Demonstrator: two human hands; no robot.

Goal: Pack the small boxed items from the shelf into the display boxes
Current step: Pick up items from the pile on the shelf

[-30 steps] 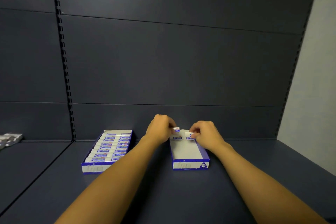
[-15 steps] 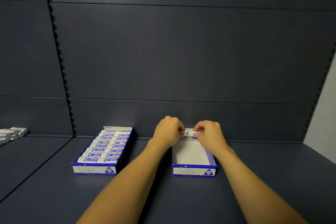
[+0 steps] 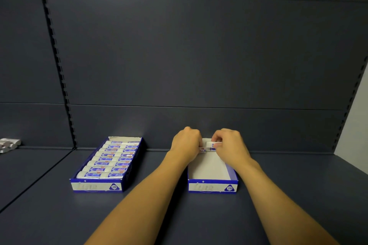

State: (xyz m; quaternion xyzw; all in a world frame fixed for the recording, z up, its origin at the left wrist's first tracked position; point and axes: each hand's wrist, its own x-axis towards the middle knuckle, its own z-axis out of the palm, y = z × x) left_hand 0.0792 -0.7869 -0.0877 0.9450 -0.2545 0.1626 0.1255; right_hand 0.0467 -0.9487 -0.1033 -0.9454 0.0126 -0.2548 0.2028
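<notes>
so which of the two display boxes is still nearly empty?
The right display box, where both hands are placing small items at its far end; its white floor is mostly bare. The left display box is packed with rows front to back.

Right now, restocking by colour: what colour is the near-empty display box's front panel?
Blue with a white band, head view.

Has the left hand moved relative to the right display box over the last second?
No. The left hand holds a small boxed item at the far end of the right display box, same spot as before; only the camera shifted.
</notes>
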